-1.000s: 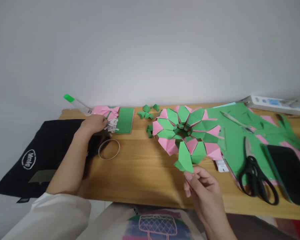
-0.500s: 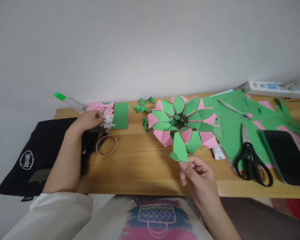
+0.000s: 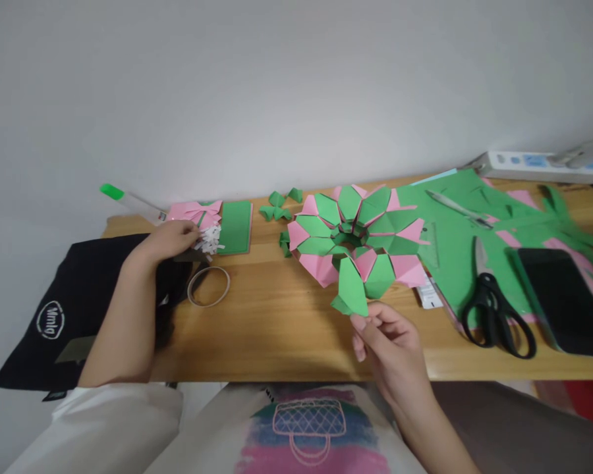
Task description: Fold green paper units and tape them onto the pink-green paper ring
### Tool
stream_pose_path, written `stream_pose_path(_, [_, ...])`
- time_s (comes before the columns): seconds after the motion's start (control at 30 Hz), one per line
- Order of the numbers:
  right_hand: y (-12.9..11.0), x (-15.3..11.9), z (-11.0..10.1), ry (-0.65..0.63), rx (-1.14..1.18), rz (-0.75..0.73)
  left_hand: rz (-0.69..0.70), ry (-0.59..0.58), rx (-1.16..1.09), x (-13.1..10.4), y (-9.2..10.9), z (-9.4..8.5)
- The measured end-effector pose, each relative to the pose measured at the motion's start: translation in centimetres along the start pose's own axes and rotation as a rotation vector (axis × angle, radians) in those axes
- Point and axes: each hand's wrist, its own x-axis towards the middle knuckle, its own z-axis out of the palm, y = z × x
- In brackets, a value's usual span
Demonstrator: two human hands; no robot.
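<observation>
A pink and green folded-paper ring (image 3: 321,265) stands on the table, its petal-like points spread around an open middle. My right hand (image 3: 390,339) pinches the tip of a green folded paper piece (image 3: 352,289) at the ring's near side, between thumb and fingers. Off to the left, my left hand (image 3: 172,238) is closed beside a small heap of white paper strips (image 3: 209,240). Whatever its fingers hold is hidden. Pink folded paper (image 3: 197,210) and a green paper pad (image 3: 236,227) lie just beyond that hand.
On the left are a roll of tape (image 3: 208,287), a black bag (image 3: 74,276) and a green-capped tube (image 3: 133,202). Small green folded pieces (image 3: 275,212) lie behind. Scissors (image 3: 491,309), a phone (image 3: 563,299), green sheets (image 3: 457,263) and a power strip (image 3: 518,162) occupy the right.
The whole view has shifted slightly. My left hand stays by the white strips with its fingers a little lower, and my right hand keeps its pinch on the green folded paper piece.
</observation>
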Motion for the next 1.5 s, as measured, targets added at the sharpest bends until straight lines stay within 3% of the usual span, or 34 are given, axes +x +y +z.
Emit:
stream_pose_path(0.37, [-0.2,0.0,0.1,0.007,-0.004,-0.011,0.071,0.131,-0.167,-0.9,0.9,-0.3])
stream_pose_path(0.53, [-0.3,0.0,0.3,0.04,-0.007,-0.021,0.234,0.186,-0.449,-2.5,3.9,1.0])
stream_pose_path(0.6, [-0.4,0.0,0.4,0.052,-0.006,-0.023,0.327,0.123,-0.573,-4.1,6.2,2.2])
stream_pose_path(0.7, [-0.8,0.1,0.6,0.072,0.014,-0.034,0.464,-0.096,-0.76,-7.0,10.4,4.6])
stream_pose_path(0.77, [-1.1,0.2,0.6,0.064,0.038,-0.032,0.409,-0.432,-1.201,-8.6,13.0,6.4])
stream_pose_path(0.87, [-1.7,0.2,0.3,0.038,0.097,-0.004,0.302,-0.566,-1.433,-9.7,15.9,9.0])
stream_pose_path(1.03, [-2.0,0.2,-0.3,0.025,0.192,0.036,0.174,-0.674,-1.732,-9.2,17.8,10.9])
stream_pose_path(1.3, [-2.4,0.0,-1.1,0.021,0.194,0.071,0.069,-0.777,-1.921,-9.4,19.0,10.6])
stream_pose_path(1.5, [-2.8,-0.3,-1.8,0.031,-0.012,-0.032,0.088,-0.755,-1.959,-10.5,19.5,10.3])
